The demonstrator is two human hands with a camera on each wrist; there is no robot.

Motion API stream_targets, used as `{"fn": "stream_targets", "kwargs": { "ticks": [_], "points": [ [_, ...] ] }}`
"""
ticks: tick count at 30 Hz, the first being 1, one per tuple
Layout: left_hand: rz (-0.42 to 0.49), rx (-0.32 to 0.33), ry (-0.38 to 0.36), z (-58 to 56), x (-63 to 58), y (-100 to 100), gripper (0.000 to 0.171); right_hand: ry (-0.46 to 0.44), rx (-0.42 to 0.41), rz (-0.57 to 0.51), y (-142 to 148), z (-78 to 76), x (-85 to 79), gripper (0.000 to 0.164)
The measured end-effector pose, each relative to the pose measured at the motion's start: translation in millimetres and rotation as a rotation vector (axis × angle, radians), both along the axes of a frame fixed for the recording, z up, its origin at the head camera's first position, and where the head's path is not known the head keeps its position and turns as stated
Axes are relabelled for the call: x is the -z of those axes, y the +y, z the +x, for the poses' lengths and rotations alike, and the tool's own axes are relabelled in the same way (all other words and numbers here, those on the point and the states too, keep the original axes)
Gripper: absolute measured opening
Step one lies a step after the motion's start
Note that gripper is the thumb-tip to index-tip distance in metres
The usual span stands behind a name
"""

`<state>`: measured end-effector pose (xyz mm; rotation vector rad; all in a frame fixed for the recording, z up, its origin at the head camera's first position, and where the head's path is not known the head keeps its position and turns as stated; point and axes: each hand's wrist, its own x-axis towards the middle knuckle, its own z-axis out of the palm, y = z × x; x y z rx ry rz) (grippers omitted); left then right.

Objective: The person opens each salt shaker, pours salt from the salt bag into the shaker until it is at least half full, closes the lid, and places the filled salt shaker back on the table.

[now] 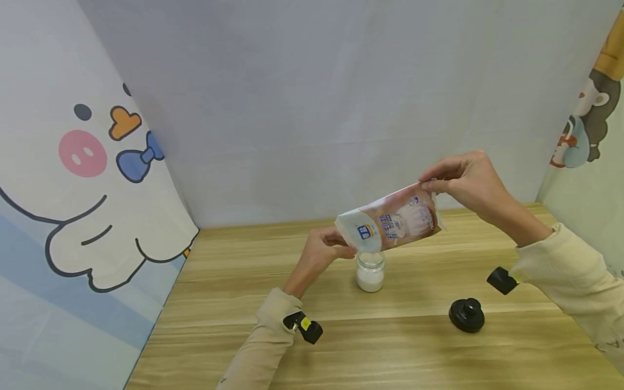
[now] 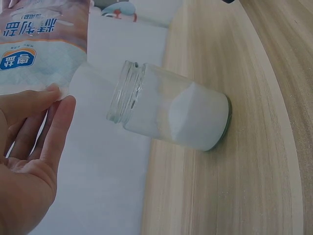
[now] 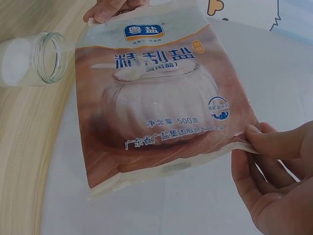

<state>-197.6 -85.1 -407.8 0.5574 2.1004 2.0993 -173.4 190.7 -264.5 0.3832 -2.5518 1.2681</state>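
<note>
A printed bag of salt [image 1: 390,219] hangs tilted above a glass jar [image 1: 370,273], its lower left corner just over the jar's mouth. My left hand [image 1: 323,248] pinches that low corner between thumb and fingers. At the raised far end, my right hand [image 1: 470,181] pinches the bag's sealed edge, seen closely in the right wrist view. A pale stream of salt [image 2: 95,73] runs from the bag's corner to the jar mouth in the left wrist view. White salt [image 2: 193,115] lies heaped in the jar, which stands upright on the table.
A black lid [image 1: 467,315] with a knob lies on the wooden table [image 1: 219,325], right of the jar and nearer me. Behind the table hangs a pale cloth backdrop [image 1: 317,108]. A cartoon-printed sheet [image 1: 58,244] stands at the left.
</note>
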Motion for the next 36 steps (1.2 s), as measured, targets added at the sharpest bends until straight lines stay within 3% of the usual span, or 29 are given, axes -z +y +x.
{"fn": "stream_targets", "kwargs": {
  "ticks": [20,36],
  "points": [
    [-0.005,0.029,-0.018,-1.7,-0.4,0.1,0.028,0.014,-0.002,0.002,0.7,1.8,-1.9,0.01],
    [-0.001,0.001,-0.002,-2.2,1.1,1.4,0.026,0.005,-0.003,0.01,0.7,-0.1,-1.5,0.012]
  ]
}}
